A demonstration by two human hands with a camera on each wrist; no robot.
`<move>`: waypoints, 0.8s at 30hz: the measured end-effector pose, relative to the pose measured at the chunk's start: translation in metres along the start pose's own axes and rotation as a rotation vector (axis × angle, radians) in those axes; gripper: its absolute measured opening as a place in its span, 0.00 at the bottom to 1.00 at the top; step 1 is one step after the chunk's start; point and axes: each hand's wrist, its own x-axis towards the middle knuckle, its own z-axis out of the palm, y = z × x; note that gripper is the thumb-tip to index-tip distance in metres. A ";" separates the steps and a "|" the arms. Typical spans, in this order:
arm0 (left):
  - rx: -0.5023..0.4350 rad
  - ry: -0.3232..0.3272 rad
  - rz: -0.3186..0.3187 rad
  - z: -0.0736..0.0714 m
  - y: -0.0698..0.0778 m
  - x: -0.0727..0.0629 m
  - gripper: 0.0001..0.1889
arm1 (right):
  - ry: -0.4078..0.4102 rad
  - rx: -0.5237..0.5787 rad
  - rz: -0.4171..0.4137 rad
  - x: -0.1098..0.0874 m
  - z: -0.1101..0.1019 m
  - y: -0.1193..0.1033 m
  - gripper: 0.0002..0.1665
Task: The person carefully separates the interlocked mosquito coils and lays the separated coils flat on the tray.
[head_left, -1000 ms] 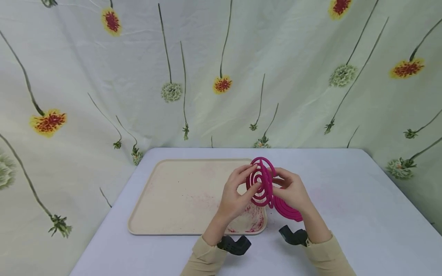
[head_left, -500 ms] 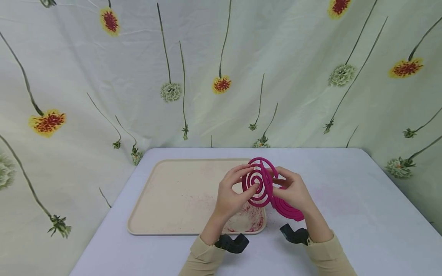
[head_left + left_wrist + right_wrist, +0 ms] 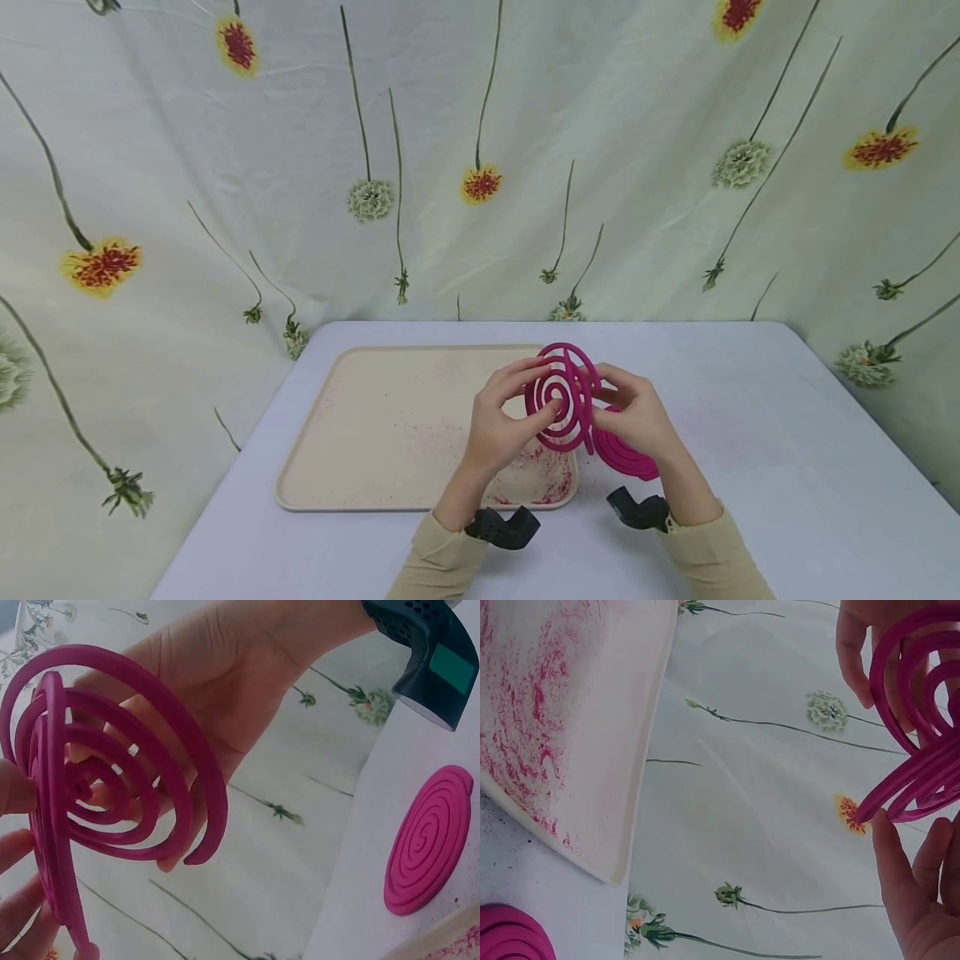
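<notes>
Pinching magenta coil (image 3: 558,447) upright in left hand (image 3: 501,421) and, seemingly, second coil (image 3: 216,784) in right hand (image 3: 632,414), splayed at an angle midway between, equally near both.

2 magenta spiral coils (image 3: 577,400), crossed, roughly upright in midair

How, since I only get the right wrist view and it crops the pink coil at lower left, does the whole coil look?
Observer: In the left wrist view, that coil is a flat, closely wound spiral on the white table.
Operator: My right edge cuts off the held spiral too. Where is the left thumb?
Observer: In the head view, the left hand has its thumb at the middle of the held spiral.
Operator: Which part of the tray is smeared?
Observer: By the head view, smears are thickest toward the tray's near right corner.
</notes>
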 end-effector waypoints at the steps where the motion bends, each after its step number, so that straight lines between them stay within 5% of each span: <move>1: 0.000 0.006 -0.004 0.001 0.000 0.000 0.19 | 0.000 0.007 -0.004 0.001 0.001 0.001 0.22; 9: -0.109 0.036 -0.113 0.000 -0.006 0.001 0.25 | -0.041 0.087 0.031 0.002 0.005 0.010 0.37; 17: -0.392 -0.116 -0.313 -0.013 -0.040 0.000 0.31 | -0.155 0.158 0.099 0.002 -0.001 0.013 0.47; 24: -0.560 -0.062 -0.433 -0.033 -0.049 0.003 0.30 | -0.155 0.117 0.221 0.001 -0.011 0.010 0.48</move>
